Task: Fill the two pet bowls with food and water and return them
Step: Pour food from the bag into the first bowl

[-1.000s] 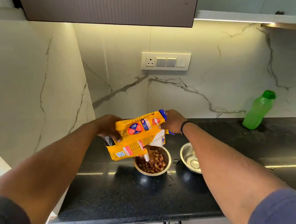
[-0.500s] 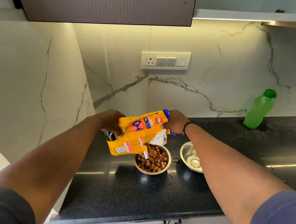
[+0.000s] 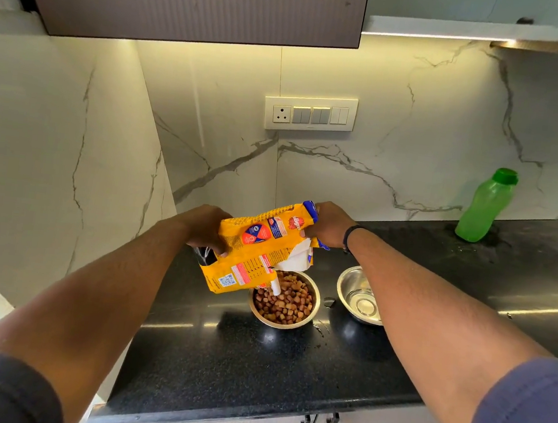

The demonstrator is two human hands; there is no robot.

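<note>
two steel bowls on black worktop point(image 3: 220, 360): kibble bowl point(image 3: 284, 299) full, second bowl point(image 3: 358, 293) just right. one yellow food bag point(image 3: 260, 247) above kibble bowl, long axis slanting, torn mouth down. left hand point(image 3: 207, 226), right hand point(image 3: 329, 225) grip bag ends. one green bottle point(image 3: 484, 207) far right.

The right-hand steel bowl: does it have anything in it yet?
Empty, it seems: the right bowl shows only bare shiny metal, no kibble; water cannot be ruled out.

Two steel bowls point(image 3: 284, 299) point(image 3: 359, 295); one yellow food bag point(image 3: 260, 247); one green bottle point(image 3: 484, 205); two hands point(image 3: 208, 226) point(image 3: 329, 224).
</note>
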